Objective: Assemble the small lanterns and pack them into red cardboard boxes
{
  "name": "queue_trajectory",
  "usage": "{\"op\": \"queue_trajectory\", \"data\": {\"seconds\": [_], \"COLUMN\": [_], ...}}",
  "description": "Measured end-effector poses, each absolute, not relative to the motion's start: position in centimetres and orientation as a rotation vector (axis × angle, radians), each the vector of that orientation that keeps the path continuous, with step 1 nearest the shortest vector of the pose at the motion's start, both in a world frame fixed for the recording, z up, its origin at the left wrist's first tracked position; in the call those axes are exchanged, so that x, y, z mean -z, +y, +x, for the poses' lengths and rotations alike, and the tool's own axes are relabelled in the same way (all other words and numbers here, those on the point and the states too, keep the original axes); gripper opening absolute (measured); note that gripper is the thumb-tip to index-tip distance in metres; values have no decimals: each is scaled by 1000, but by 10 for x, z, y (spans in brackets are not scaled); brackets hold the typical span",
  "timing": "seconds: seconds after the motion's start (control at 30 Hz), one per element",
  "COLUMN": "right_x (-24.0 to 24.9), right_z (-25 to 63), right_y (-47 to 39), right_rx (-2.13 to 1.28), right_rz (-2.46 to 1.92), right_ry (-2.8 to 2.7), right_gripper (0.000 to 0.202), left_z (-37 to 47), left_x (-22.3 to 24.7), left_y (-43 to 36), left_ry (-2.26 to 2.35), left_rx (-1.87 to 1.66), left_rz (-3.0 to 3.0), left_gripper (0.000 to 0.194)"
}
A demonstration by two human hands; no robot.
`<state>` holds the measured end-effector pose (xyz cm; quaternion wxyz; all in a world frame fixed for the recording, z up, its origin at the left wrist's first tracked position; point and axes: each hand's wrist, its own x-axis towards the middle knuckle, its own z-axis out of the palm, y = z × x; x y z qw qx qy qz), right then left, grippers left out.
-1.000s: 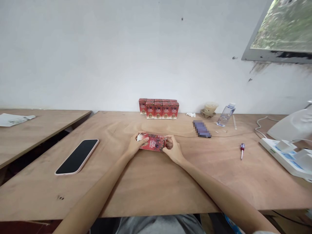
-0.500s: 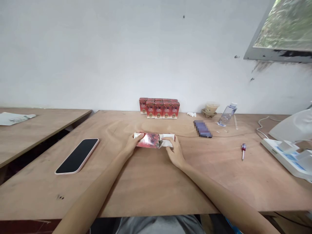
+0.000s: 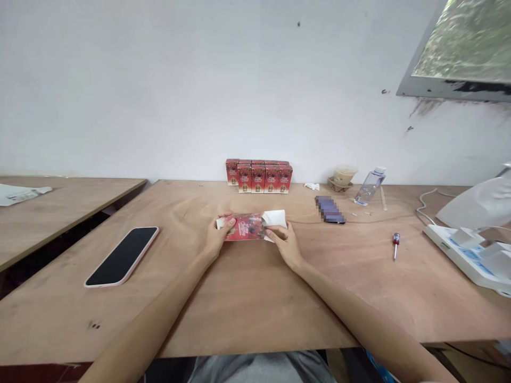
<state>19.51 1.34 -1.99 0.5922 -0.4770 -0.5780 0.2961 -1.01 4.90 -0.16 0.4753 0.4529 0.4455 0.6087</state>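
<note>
A red printed carton point(image 3: 248, 227) with white flaps lies sideways between my two hands, above the middle of the wooden table. My left hand point(image 3: 217, 234) grips its left end, thumb on the printed face. At the other end, a white flap point(image 3: 274, 217) stands out, and the fingers of my right hand point(image 3: 286, 242) are bent against the carton's right edge below it. Behind, several red boxes point(image 3: 257, 178) stand upright in rows by the wall.
A black-screened phone point(image 3: 122, 256) lies at left. Toward the right are a second phone point(image 3: 329, 209), a cup in a holder point(image 3: 344, 176), a tilted clear bottle point(image 3: 369, 186), a screwdriver point(image 3: 395, 246) and a white power strip point(image 3: 459, 254). Another table point(image 3: 75, 205) adjoins at left.
The carton's printed face has turned more toward the camera. The white flap at its right end is raised, and my right fingers have shifted lower along that end.
</note>
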Motion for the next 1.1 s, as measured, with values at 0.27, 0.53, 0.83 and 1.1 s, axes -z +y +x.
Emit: {"op": "queue_trajectory", "data": {"seconds": [0.27, 0.53, 0.83, 1.1], "right_x": [23, 23, 25, -6], "right_z": [196, 203, 239, 245], "right_y": [21, 29, 49, 40], "right_rx": [-976, -1002, -1005, -736], "right_rz": [-1015, -918, -936, -867], "right_ry": [-1186, -875, -666, -585], "right_gripper": [20, 20, 13, 23], "left_z": [-1, -1, -2, -34], "left_x": [-2, -6, -10, -33], "left_y": [32, 25, 46, 47], "left_ry": [1134, 959, 959, 1304], "left_rx": [-1536, -1201, -1598, -2251], "left_rz": [1602, 2313, 1301, 1470], "left_gripper": [53, 77, 103, 67]}}
